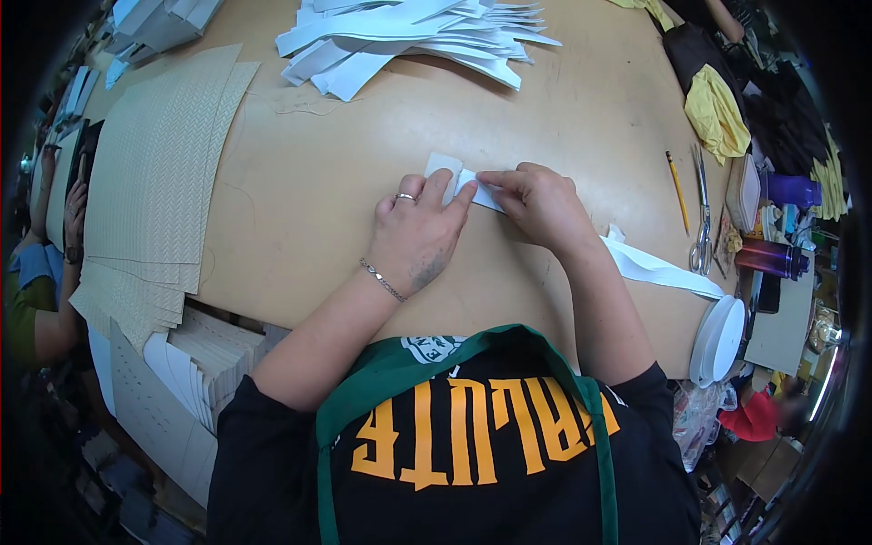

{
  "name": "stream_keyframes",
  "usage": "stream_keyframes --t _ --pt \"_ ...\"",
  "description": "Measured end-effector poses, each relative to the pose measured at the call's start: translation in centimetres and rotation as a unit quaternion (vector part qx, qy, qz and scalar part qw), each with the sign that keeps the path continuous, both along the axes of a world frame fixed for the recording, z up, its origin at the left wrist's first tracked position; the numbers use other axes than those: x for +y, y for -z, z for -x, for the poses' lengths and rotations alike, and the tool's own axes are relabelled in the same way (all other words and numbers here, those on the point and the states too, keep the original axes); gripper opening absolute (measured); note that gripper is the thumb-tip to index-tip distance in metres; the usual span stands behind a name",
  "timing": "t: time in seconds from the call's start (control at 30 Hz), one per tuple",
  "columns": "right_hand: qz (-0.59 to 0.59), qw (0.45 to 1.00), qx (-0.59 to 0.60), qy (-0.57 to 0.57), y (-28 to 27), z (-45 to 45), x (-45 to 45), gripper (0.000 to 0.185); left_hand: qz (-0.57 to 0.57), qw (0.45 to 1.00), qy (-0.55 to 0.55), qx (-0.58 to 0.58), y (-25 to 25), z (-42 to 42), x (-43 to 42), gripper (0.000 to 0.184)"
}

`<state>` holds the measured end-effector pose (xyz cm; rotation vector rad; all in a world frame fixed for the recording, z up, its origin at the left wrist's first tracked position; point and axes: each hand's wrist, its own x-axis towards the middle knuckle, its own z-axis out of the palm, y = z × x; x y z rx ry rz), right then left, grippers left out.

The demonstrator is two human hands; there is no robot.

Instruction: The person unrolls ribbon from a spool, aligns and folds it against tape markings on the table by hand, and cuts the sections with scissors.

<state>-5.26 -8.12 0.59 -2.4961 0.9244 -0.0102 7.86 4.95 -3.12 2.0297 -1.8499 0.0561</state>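
Near the middle of the table, a small white piece lies under the fingers of my left hand, which are spread and press down on it. My right hand pinches the end of a white strip with thumb and forefinger, where the strip meets the small piece. Part of the strip is hidden under my right hand and forearm. More white strip runs out to the right, up to a white roll at the table's edge.
White cut pieces are heaped at the back. Woven-patterned sheets cover the left side. A pencil and scissors lie at the right, near bottles and yellow cloth. Another person's hand shows at far left.
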Motion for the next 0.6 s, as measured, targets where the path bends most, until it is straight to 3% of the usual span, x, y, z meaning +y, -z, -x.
stream_keyframes --t 0.23,0.33,0.43,0.53,0.6 --pt "-0.018 1.000 0.005 0.011 -0.1 0.0 0.0 0.025 -0.014 1.000 0.023 -0.004 -0.5 -0.2 -0.1 0.036" --pt "-0.083 0.996 -0.012 0.016 0.2 0.2 -0.4 0.024 -0.032 0.997 0.060 -0.027 -1.1 -0.4 -0.6 0.035" --pt "-0.235 0.965 -0.098 0.055 0.3 1.3 -1.3 0.035 -0.049 0.994 0.090 -0.034 -1.2 -0.4 -1.1 0.035" --pt "-0.339 0.940 -0.021 0.026 -2.8 3.7 -2.7 0.045 -0.056 0.991 0.111 -0.037 -1.9 -0.6 -1.1 0.036" --pt "-0.334 0.941 -0.040 0.026 -3.4 6.1 -3.2 0.049 -0.064 0.991 0.109 -0.043 -1.9 -0.6 -1.3 0.037"
